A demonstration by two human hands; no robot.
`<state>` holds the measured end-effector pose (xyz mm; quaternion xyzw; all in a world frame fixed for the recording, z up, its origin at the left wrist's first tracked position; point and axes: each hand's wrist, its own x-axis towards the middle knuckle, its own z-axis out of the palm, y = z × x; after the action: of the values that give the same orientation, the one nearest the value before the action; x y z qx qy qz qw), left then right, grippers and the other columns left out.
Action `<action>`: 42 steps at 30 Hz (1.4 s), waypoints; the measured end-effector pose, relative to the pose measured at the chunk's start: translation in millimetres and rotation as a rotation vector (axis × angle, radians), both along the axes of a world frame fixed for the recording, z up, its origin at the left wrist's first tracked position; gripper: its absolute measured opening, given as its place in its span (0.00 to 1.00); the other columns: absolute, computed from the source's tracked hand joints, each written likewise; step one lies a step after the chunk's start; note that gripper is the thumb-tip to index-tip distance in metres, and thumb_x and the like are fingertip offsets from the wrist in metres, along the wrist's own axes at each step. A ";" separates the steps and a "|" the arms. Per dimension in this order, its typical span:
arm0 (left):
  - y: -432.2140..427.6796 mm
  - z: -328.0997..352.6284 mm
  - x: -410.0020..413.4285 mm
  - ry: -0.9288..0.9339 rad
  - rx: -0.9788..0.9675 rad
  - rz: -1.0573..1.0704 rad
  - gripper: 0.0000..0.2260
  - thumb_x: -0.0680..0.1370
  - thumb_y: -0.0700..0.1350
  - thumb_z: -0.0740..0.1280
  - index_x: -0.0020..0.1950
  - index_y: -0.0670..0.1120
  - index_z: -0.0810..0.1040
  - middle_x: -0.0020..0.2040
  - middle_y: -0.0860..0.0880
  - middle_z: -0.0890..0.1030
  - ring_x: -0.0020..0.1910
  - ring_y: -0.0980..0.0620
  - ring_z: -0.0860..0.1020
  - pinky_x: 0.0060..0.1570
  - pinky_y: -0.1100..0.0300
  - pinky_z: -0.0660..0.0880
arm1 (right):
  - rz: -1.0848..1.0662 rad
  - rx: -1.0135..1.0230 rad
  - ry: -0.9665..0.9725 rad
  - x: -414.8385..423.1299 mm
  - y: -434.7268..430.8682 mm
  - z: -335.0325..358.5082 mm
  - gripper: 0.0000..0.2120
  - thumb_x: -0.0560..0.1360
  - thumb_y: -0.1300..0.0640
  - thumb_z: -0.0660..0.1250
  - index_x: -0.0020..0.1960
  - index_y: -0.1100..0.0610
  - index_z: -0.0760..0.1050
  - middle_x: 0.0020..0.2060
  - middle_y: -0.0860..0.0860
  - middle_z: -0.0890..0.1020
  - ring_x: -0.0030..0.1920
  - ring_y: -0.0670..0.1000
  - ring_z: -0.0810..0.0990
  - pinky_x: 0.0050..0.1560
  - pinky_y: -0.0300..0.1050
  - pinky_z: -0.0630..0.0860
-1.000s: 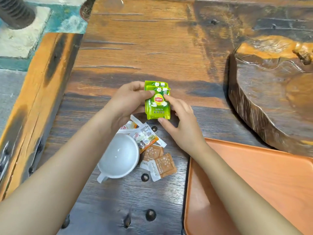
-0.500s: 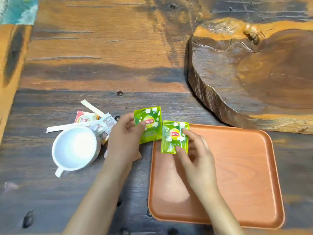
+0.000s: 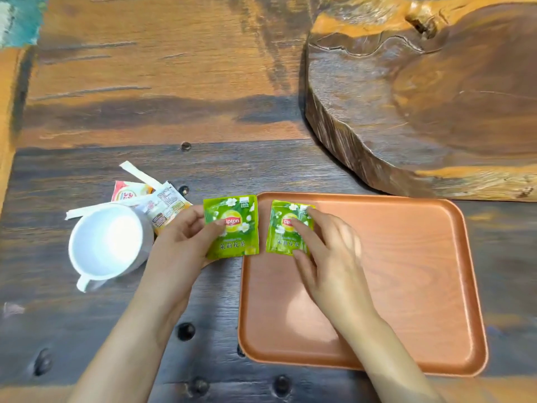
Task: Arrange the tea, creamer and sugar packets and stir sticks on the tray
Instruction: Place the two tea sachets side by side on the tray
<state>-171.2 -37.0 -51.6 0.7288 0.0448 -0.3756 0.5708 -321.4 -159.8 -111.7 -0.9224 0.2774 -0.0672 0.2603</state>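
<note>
Since the earlier frame our right hand [image 3: 328, 251] has carried its green tea packet [image 3: 286, 228] further over the tray [image 3: 406, 286], and our left hand [image 3: 186, 242] has brought the second tea packet [image 3: 235, 228] up to the tray's left rim. We count two green tea packets, one per hand. Our right fingers [image 3: 305, 231] lie spread and flat on the right-hand packet, pressing it down in the tray's far left corner. Our left thumb and fingers pinch the other packet by its left edge; its right edge overlaps the tray rim, while most of it hangs over the dark wooden surface [image 3: 145, 330].

We see one orange rectangular tray, bare apart from that single packet. To the left of our left hand stands one white cup [image 3: 107, 245], its handle pointing toward us. Behind the cup lies a small heap: two white stir sticks in paper sleeves, one [image 3: 139, 175] angled away and one [image 3: 96, 209] lying along the cup's far rim, plus one red-and-white packet [image 3: 128, 194] and one orange-edged printed packet [image 3: 167, 205]. More packets may be hidden under our left hand; we cannot tell. One thick slab of raw wood [image 3: 421, 97] rests on the surface beyond the tray.
</note>
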 end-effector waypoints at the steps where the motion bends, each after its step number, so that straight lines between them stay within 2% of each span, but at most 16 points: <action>1: -1.5 -1.3 -2.7 -0.012 -0.008 -0.020 0.08 0.75 0.36 0.64 0.45 0.48 0.80 0.37 0.54 0.85 0.34 0.60 0.82 0.34 0.68 0.79 | 0.003 0.004 -0.007 1.0 -2.1 -0.3 0.19 0.73 0.56 0.66 0.63 0.52 0.73 0.64 0.54 0.74 0.64 0.56 0.70 0.64 0.48 0.61; 4: -5.5 -3.9 -8.6 -0.038 -0.018 -0.054 0.09 0.75 0.35 0.63 0.44 0.48 0.79 0.36 0.55 0.85 0.35 0.61 0.82 0.34 0.70 0.77 | 0.024 0.024 -0.025 2.1 -6.9 -0.7 0.19 0.73 0.56 0.65 0.64 0.52 0.73 0.64 0.54 0.73 0.64 0.56 0.69 0.65 0.47 0.61; 6: -9.4 -4.0 -12.3 -0.038 -0.022 -0.089 0.09 0.75 0.35 0.63 0.47 0.46 0.80 0.39 0.53 0.85 0.37 0.59 0.82 0.36 0.70 0.77 | 0.011 0.079 -0.080 0.7 -8.5 2.7 0.18 0.74 0.57 0.64 0.65 0.52 0.73 0.65 0.54 0.73 0.65 0.55 0.68 0.66 0.47 0.62; 9: -17.3 -4.5 -21.8 -0.030 -0.029 -0.124 0.08 0.75 0.35 0.64 0.50 0.44 0.80 0.42 0.49 0.85 0.40 0.56 0.82 0.37 0.69 0.78 | -0.076 0.304 -0.241 -1.4 -6.1 18.8 0.19 0.75 0.55 0.64 0.66 0.54 0.72 0.64 0.51 0.73 0.65 0.50 0.70 0.67 0.41 0.65; 11: -26.7 -1.9 -31.2 0.028 -0.076 -0.164 0.09 0.75 0.35 0.65 0.51 0.44 0.80 0.44 0.47 0.86 0.42 0.54 0.82 0.40 0.66 0.79 | -0.115 0.481 -0.338 -2.3 -2.8 29.5 0.20 0.74 0.56 0.66 0.65 0.51 0.71 0.60 0.47 0.75 0.58 0.44 0.76 0.58 0.34 0.71; 13: -38.9 0.5 -40.9 0.073 -0.134 -0.181 0.09 0.75 0.35 0.65 0.52 0.45 0.80 0.45 0.45 0.85 0.43 0.52 0.81 0.43 0.64 0.79 | -0.150 0.518 -0.372 -4.8 -3.8 34.0 0.18 0.73 0.60 0.67 0.62 0.48 0.73 0.54 0.44 0.77 0.43 0.40 0.77 0.44 0.28 0.71; 14: -43.3 -1.9 -44.8 -0.011 -0.106 -0.199 0.10 0.75 0.36 0.65 0.51 0.48 0.80 0.45 0.46 0.84 0.44 0.53 0.80 0.45 0.65 0.77 | -0.180 0.489 -0.380 -7.0 -7.2 33.3 0.16 0.72 0.61 0.67 0.58 0.48 0.75 0.50 0.43 0.78 0.38 0.39 0.75 0.39 0.27 0.69; 16: -47.7 -12.3 -47.2 -0.462 0.109 -0.327 0.12 0.75 0.38 0.65 0.52 0.54 0.78 0.46 0.53 0.83 0.47 0.59 0.79 0.49 0.73 0.71 | -0.299 0.471 -0.388 -12.4 -18.1 27.9 0.13 0.72 0.60 0.66 0.52 0.45 0.75 0.43 0.43 0.78 0.34 0.42 0.73 0.36 0.30 0.68; 17: -49.1 -16.0 -47.6 -0.709 0.213 -0.416 0.12 0.74 0.40 0.65 0.54 0.53 0.78 0.49 0.55 0.82 0.50 0.60 0.77 0.52 0.77 0.67 | -0.362 0.485 -0.386 -14.9 -24.0 25.0 0.13 0.71 0.59 0.66 0.51 0.42 0.75 0.42 0.46 0.79 0.35 0.45 0.74 0.37 0.35 0.70; 18: -49.4 -22.9 -48.5 -0.861 0.264 -0.504 0.13 0.74 0.40 0.64 0.56 0.50 0.79 0.52 0.53 0.82 0.54 0.59 0.74 0.56 0.78 0.62 | -0.408 0.505 -0.378 -16.6 -29.0 22.3 0.12 0.71 0.57 0.65 0.50 0.42 0.75 0.42 0.49 0.80 0.37 0.48 0.76 0.39 0.39 0.72; 19: -48.1 -30.7 -50.1 -0.916 0.283 -0.583 0.13 0.73 0.41 0.63 0.56 0.48 0.79 0.55 0.51 0.81 0.57 0.57 0.72 0.60 0.77 0.59 | -0.431 0.519 -0.364 -17.0 -32.8 19.5 0.12 0.71 0.57 0.65 0.50 0.41 0.74 0.42 0.51 0.80 0.38 0.51 0.77 0.41 0.42 0.72; 20: -46.7 -37.5 -52.7 -0.927 0.292 -0.623 0.14 0.73 0.42 0.62 0.56 0.46 0.80 0.57 0.49 0.80 0.59 0.55 0.71 0.62 0.75 0.58 | -0.430 0.521 -0.344 -17.1 -35.5 17.4 0.12 0.71 0.57 0.65 0.50 0.42 0.74 0.43 0.51 0.80 0.39 0.52 0.77 0.42 0.41 0.72; 24: -43.6 -52.0 -57.9 -0.986 0.353 -0.669 0.13 0.74 0.42 0.62 0.56 0.43 0.80 0.60 0.45 0.79 0.61 0.51 0.69 0.65 0.64 0.61 | -0.298 0.382 -0.210 -13.4 -36.4 10.9 0.11 0.72 0.61 0.66 0.54 0.51 0.76 0.43 0.45 0.75 0.39 0.41 0.71 0.44 0.33 0.67; 28: -43.4 -53.9 -60.1 -1.009 0.366 -0.672 0.12 0.75 0.42 0.62 0.55 0.42 0.80 0.61 0.45 0.78 0.62 0.50 0.69 0.65 0.65 0.61 | -0.240 0.146 -0.097 -16.8 -34.2 9.0 0.15 0.73 0.60 0.68 0.59 0.52 0.75 0.55 0.54 0.72 0.53 0.51 0.68 0.57 0.41 0.66; 33: -43.0 -56.1 -61.3 -1.036 0.372 -0.674 0.11 0.75 0.42 0.63 0.55 0.42 0.79 0.61 0.45 0.78 0.62 0.48 0.71 0.65 0.63 0.62 | -0.136 0.039 -0.051 -20.2 -29.5 7.4 0.18 0.72 0.57 0.68 0.62 0.54 0.74 0.67 0.56 0.70 0.62 0.55 0.68 0.62 0.48 0.65; 42: -43.4 -57.6 -63.4 -1.043 0.397 -0.674 0.11 0.76 0.42 0.63 0.55 0.41 0.79 0.61 0.44 0.78 0.62 0.45 0.72 0.66 0.61 0.63 | -0.011 0.037 -0.046 -19.0 -35.9 -4.2 0.17 0.74 0.61 0.62 0.63 0.57 0.74 0.65 0.56 0.74 0.65 0.56 0.70 0.67 0.50 0.65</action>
<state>-234.6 -80.4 -109.3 0.8811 -0.4007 -0.1155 0.2230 -340.4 -195.7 -115.9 -0.9140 0.2778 -0.0847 0.2834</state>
